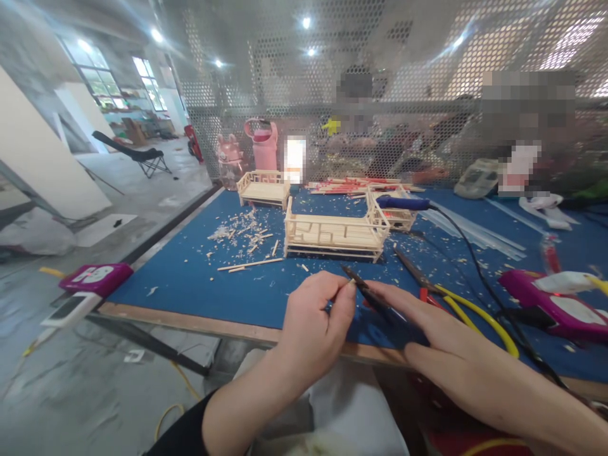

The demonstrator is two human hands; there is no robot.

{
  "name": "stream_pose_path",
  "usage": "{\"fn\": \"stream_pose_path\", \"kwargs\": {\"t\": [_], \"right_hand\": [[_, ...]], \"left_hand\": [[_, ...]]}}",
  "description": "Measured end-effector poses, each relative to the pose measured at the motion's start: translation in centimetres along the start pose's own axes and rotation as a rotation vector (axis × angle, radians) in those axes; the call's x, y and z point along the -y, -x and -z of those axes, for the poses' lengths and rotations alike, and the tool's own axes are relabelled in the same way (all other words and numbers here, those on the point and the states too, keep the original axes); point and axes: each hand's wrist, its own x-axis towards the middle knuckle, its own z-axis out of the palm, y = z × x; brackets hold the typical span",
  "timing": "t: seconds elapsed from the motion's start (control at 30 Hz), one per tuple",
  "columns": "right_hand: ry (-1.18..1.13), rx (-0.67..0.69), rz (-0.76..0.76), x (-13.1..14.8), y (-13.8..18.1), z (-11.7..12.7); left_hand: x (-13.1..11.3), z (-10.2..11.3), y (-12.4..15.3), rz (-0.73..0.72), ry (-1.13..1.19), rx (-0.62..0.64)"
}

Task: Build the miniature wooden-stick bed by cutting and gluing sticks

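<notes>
My left hand (316,320) is closed in a pinch above the table's front edge. Between thumb and fingers it grips a small piece of wooden stick (352,283), mostly hidden by the fingertips. Dark pliers (380,304) lie in my right hand (441,329), its fingers wrapped round the handles. Their jaws are right at the stick's end; whether they touch it I cannot tell. Just beyond my hands stands a miniature bench (335,233) built of pale wooden sticks. Loose sticks (249,265) lie to its left.
Behind are two more small stick-built pieces (263,190) (403,218). A blue-handled corded tool (403,202) rests on one. Yellow-handled pliers (475,310), clear glue sticks (475,228) and a purple device (551,304) occupy the right. Wood scraps litter the blue mat (190,291). A perforated screen (266,76) stands behind.
</notes>
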Motion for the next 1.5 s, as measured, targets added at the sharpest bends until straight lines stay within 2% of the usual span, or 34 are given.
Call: {"fn": "stream_pose_path", "kwargs": {"t": [0.23, 0.53, 0.67, 0.87, 1.13, 1.37, 1.5], "right_hand": [[-0.156, -0.013, -0.013, 0.3, 0.0, 0.1], [-0.231, -0.038, -0.022, 0.5, 0.2, 0.3], [-0.209, -0.101, 0.009, 0.4, 0.4, 0.2], [-0.196, -0.103, 0.043, 0.4, 0.6, 0.2], [-0.204, -0.050, 0.017, 0.6, 0.4, 0.2], [-0.088, -0.066, -0.030, 0.0, 0.0, -1.1], [-0.008, -0.157, -0.007, -0.6, 0.0, -1.9]], "left_hand": [[0.0, 0.1, 0.4, 0.012, 0.084, 0.047], [-0.3, 0.1, 0.4, 0.034, 0.138, 0.065], [-0.5, 0.0, 0.6, 0.021, 0.156, 0.067], [-0.5, 0.1, 0.4, 0.050, 0.124, -0.011], [-0.4, 0.5, 0.3, -0.016, 0.045, 0.065], [0.2, 0.7, -0.1, -0.108, -0.008, 0.150], [0.4, 0.3, 0.1, -0.077, 0.011, 0.119]]}}
